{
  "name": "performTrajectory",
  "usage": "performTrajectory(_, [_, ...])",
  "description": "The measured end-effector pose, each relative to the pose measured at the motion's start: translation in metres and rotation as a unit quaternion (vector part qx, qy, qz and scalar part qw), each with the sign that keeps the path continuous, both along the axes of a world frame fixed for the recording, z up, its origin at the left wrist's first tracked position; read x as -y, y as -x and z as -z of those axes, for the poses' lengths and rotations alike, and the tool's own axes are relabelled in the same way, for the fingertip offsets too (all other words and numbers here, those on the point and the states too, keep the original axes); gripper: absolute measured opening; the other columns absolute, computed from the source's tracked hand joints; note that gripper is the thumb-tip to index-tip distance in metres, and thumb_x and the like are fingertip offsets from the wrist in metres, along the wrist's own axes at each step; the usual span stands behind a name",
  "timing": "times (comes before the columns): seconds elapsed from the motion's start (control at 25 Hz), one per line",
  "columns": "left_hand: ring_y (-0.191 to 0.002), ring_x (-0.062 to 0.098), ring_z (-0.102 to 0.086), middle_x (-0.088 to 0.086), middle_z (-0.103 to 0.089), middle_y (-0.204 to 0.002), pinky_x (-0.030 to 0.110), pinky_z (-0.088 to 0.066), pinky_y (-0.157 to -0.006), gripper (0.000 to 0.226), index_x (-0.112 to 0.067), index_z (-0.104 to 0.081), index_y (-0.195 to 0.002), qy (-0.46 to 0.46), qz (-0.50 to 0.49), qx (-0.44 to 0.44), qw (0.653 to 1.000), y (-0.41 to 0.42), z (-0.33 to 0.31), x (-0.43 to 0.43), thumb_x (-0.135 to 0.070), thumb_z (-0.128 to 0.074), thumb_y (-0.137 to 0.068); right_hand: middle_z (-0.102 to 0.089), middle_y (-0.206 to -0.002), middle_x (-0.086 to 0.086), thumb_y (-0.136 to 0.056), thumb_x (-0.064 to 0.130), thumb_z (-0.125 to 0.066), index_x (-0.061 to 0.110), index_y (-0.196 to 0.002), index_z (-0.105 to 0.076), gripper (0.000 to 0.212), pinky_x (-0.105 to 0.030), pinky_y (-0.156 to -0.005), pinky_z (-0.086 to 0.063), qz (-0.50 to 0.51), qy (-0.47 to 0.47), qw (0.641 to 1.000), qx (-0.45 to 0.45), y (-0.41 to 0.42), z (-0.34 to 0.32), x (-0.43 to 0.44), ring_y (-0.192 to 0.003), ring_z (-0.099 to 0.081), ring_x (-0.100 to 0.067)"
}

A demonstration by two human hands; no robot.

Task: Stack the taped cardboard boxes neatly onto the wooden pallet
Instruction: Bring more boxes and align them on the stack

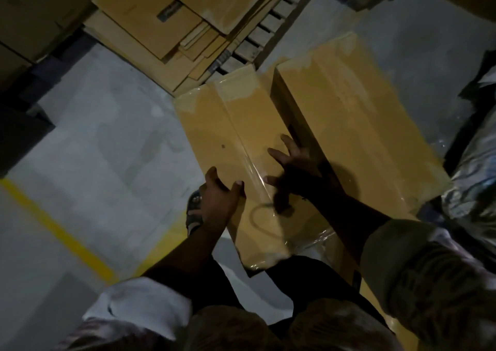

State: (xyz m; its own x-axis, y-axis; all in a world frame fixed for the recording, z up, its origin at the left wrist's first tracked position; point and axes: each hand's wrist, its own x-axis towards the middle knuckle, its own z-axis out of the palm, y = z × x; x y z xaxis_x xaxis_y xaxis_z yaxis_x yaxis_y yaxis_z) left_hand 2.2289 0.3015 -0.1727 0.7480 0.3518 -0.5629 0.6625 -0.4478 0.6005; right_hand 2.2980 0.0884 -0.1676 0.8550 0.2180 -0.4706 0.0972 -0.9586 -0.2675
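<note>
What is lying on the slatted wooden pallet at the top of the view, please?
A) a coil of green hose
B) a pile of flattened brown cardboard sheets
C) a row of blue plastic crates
B: the pile of flattened brown cardboard sheets covers most of the slatted wooden pallet, whose bare slats show only along the pile's right edge.
</note>
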Motion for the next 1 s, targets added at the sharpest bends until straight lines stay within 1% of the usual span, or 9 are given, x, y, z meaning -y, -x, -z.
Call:
performTrajectory(0.08, [-0.110, 0.030, -0.065, 0.006, -0.065, -0.125, 0.039, -0.052, -0.086, 0.082, -0.031, -0.035, -0.150, 0.000, 0.005, 0.017, 1.000, -0.002, -0.010, -0.001, -0.061, -0.069, -0.081, -0.002, -0.166, 0.009, -0.070, 0.085, -0.059, 0.046, -0.150, -0.031, 0.093, -0.059, -0.111, -0.032, 0.002, 0.025, 1.000, 0.003, -0.001, -0.013, -0.009, -0.140, -0.025, -0.044])
performTrajectory(0.12, [-0.111, 0.033, -0.064, 0.007, -0.063, -0.126, 0.040, -0.052, -0.087, 0.085, -0.034, -0.034, -0.149, -0.009, 0.011, 0.019, 1.000, -0.005, -0.018, -0.001, -0.067, -0.066, -0.078, -0.005, -0.165, 0.009, -0.068, 0.087, -0.058, 0.046, -0.149, -0.034, 0.094, -0.058, -0.111, -0.030, 0.005, 0.028, 0.999, 0.023, -0.004, -0.021, -0.012, -0.138, -0.027, -0.043])
performTrajectory(0.24, [-0.121, 0.042, -0.055, 0.010, -0.050, -0.139, 0.053, -0.048, -0.098, 0.094, -0.044, -0.027, -0.150, -0.070, 0.026, -0.002, 0.997, -0.024, -0.049, -0.009, -0.084, -0.060, -0.071, -0.012, -0.162, 0.011, -0.066, 0.089, -0.056, 0.047, -0.144, -0.043, 0.089, -0.054, -0.110, -0.027, 0.023, 0.029, 0.996, 0.079, -0.022, -0.058, -0.025, -0.132, -0.031, -0.041])
performTrajectory(0.28, [-0.125, 0.043, -0.051, 0.010, -0.048, -0.142, 0.057, -0.047, -0.101, 0.097, -0.046, -0.027, -0.149, -0.085, 0.034, -0.003, 0.996, -0.033, -0.064, -0.014, -0.090, -0.057, -0.068, -0.013, -0.161, 0.011, -0.066, 0.090, -0.055, 0.047, -0.142, -0.045, 0.088, -0.053, -0.110, -0.025, 0.029, 0.029, 0.996, 0.081, -0.031, -0.071, -0.031, -0.131, -0.030, -0.040])
performTrajectory(0.36, [-0.128, 0.044, -0.046, 0.012, -0.045, -0.144, 0.058, -0.044, -0.103, 0.103, -0.044, -0.030, -0.149, -0.107, 0.069, 0.015, 0.992, -0.052, -0.089, -0.029, -0.098, -0.052, -0.064, -0.016, -0.158, 0.009, -0.067, 0.092, -0.051, 0.045, -0.141, -0.048, 0.088, -0.052, -0.110, -0.025, 0.045, 0.021, 0.995, 0.091, -0.046, -0.100, -0.045, -0.129, -0.031, -0.039])
performTrajectory(0.48, [-0.128, 0.044, -0.044, 0.015, -0.046, -0.143, 0.054, -0.042, -0.103, 0.112, -0.040, -0.035, -0.149, -0.130, 0.129, 0.060, 0.981, -0.087, -0.126, -0.060, -0.103, -0.049, -0.058, -0.024, -0.155, 0.007, -0.066, 0.094, -0.047, 0.043, -0.139, -0.052, 0.090, -0.050, -0.107, -0.031, 0.081, 0.038, 0.990, 0.110, -0.060, -0.132, -0.067, -0.124, -0.036, -0.038])
performTrajectory(0.6, [-0.128, 0.043, -0.042, 0.017, -0.045, -0.144, 0.053, -0.041, -0.104, 0.114, -0.041, -0.035, -0.149, -0.154, 0.193, 0.104, 0.963, -0.124, -0.153, -0.090, -0.105, -0.047, -0.055, -0.028, -0.152, 0.008, -0.063, 0.097, -0.043, 0.045, -0.136, -0.054, 0.091, -0.048, -0.104, -0.035, 0.154, 0.051, 0.980, 0.119, -0.069, -0.156, -0.094, -0.121, -0.039, -0.037])
performTrajectory(0.8, [-0.137, 0.042, -0.035, 0.019, -0.038, -0.151, 0.056, -0.036, -0.110, 0.114, -0.043, -0.032, -0.151, -0.167, 0.283, 0.169, 0.929, -0.174, -0.185, -0.136, -0.104, -0.048, -0.055, -0.033, -0.148, 0.010, -0.063, 0.097, -0.043, 0.045, -0.135, -0.055, 0.089, -0.048, -0.101, -0.039, 0.268, 0.046, 0.945, 0.184, -0.071, -0.178, -0.146, -0.116, -0.042, -0.037])
performTrajectory(1.0, [-0.141, 0.043, -0.030, 0.019, -0.031, -0.157, 0.058, -0.035, -0.111, 0.115, -0.043, -0.031, -0.152, -0.153, 0.366, 0.204, 0.895, -0.196, -0.208, -0.168, -0.103, -0.049, -0.057, -0.035, -0.147, 0.010, -0.065, 0.096, -0.042, 0.044, -0.135, -0.054, 0.089, -0.047, -0.099, -0.039, 0.355, 0.068, 0.908, 0.214, -0.053, -0.205, -0.188, -0.115, -0.042, -0.034])
